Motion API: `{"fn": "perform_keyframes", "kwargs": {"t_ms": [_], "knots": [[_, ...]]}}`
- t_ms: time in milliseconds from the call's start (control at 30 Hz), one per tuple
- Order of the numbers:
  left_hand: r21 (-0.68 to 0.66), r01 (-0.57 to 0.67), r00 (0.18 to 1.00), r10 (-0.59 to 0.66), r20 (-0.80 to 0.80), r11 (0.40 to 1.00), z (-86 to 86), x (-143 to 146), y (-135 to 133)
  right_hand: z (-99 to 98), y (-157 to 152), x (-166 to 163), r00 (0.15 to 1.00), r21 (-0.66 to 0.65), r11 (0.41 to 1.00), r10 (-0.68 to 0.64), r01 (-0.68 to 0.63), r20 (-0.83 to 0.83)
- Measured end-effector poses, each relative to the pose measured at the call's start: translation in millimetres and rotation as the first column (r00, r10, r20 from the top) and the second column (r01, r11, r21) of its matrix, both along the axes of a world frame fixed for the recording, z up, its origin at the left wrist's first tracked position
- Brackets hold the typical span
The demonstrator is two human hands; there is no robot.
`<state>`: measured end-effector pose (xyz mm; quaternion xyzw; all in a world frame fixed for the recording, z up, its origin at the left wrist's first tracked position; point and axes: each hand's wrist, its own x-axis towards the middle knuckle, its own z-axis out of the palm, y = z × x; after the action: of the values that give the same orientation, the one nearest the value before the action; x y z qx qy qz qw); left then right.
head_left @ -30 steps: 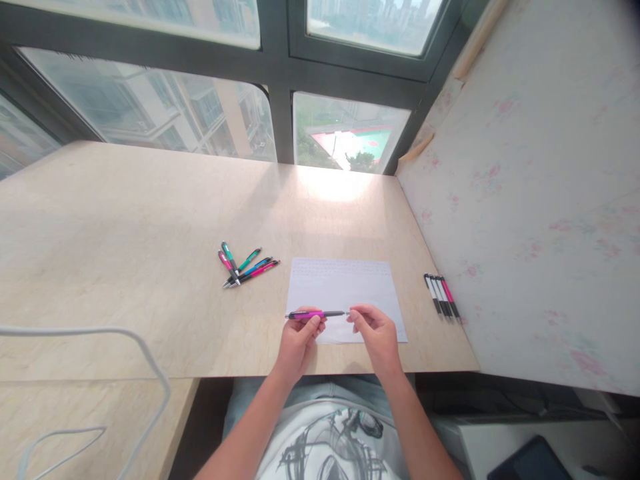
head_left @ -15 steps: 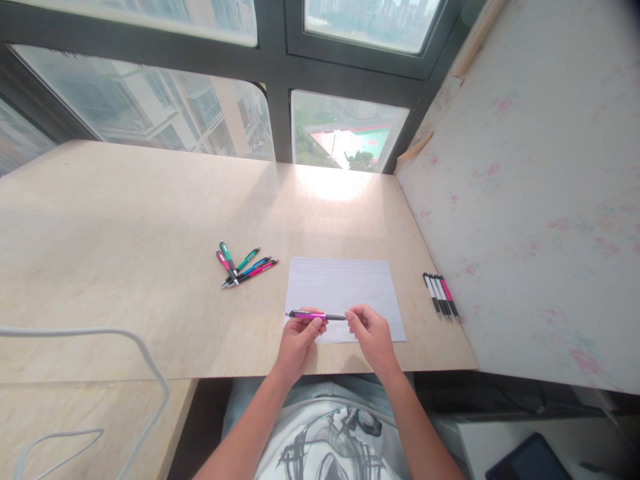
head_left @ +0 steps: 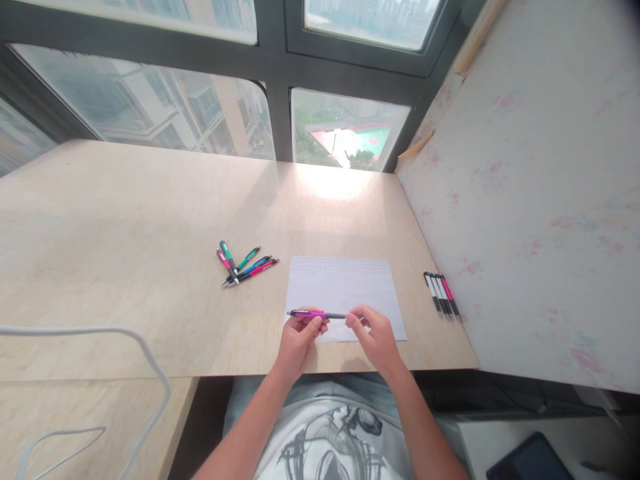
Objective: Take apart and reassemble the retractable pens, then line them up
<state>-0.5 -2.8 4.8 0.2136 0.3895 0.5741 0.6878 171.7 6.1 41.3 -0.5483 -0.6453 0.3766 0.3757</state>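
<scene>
A magenta pen (head_left: pixel 314 315) with a dark grip lies level across my hands, over the lower part of a sheet of paper (head_left: pixel 345 290). My left hand (head_left: pixel 300 337) pinches its coloured barrel between thumb and fingers, the clip end pointing left. At the tip end, the thumb and fingers of my right hand (head_left: pixel 373 333) close around the point, which they hide. Lines of handwriting run along the top of the paper. To the left lies a loose pile of pens (head_left: pixel 245 270) in green, blue and pink.
Several white and pink pens (head_left: pixel 441 295) stand in a neat row by the papered wall (head_left: pixel 525 220) on the right. A white cable (head_left: pixel 125 333) loops over the left side of the desk (head_left: pixel 150 267). A dark tablet-like object (head_left: pixel 530 460) lies low at the right.
Almost nothing differs. Both hands keep the pen in nearly the same place, with only a tiny shift of the fingers and the view.
</scene>
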Motion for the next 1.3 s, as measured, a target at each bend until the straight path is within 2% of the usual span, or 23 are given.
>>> {"fn": "perform_keyframes", "kwargs": {"t_ms": [133, 367, 567, 767, 933, 1100, 1300], "knots": [[-0.007, 0.023, 0.999, -0.023, -0.03, 1.0, 3.3, -0.1, -0.9, 0.2, 1.9, -2.5, 0.999, -0.026, 1.0, 0.009, -0.008, 0.042], [-0.017, -0.005, 0.999, 0.004, -0.044, 1.0, 5.3, 1.1, -0.4, -1.0, 2.1, 2.0, 0.988, -0.12, 0.992, 0.029, -0.047, -0.15], [-0.028, 0.007, 0.996, -0.009, -0.086, 1.0, 6.9, 1.7, -0.7, 2.1, 1.9, 3.4, 0.998, -0.115, 0.991, 0.063, -0.061, 0.015], [-0.033, 0.001, 0.996, -0.004, -0.084, 0.999, 8.2, 1.9, 0.2, 2.3, 2.2, 2.7, 0.993, -0.117, 0.99, 0.072, -0.082, -0.092], [-0.046, 0.006, 0.997, -0.01, -0.071, 0.999, 7.9, 1.9, 0.2, 2.1, 1.7, 1.2, 0.997, -0.087, 0.994, 0.072, -0.07, 0.018], [-0.039, 0.012, 0.997, -0.014, -0.072, 0.999, 7.4, 1.3, 0.9, 1.8, 2.0, 0.7, 0.998, -0.112, 0.992, 0.051, -0.054, -0.032], [-0.05, 0.028, 0.998, -0.031, -0.063, 0.998, 7.6, 0.7, 2.1, 2.6, 1.0, 0.9, 0.998, -0.05, 0.998, 0.049, -0.046, 0.045]]}}
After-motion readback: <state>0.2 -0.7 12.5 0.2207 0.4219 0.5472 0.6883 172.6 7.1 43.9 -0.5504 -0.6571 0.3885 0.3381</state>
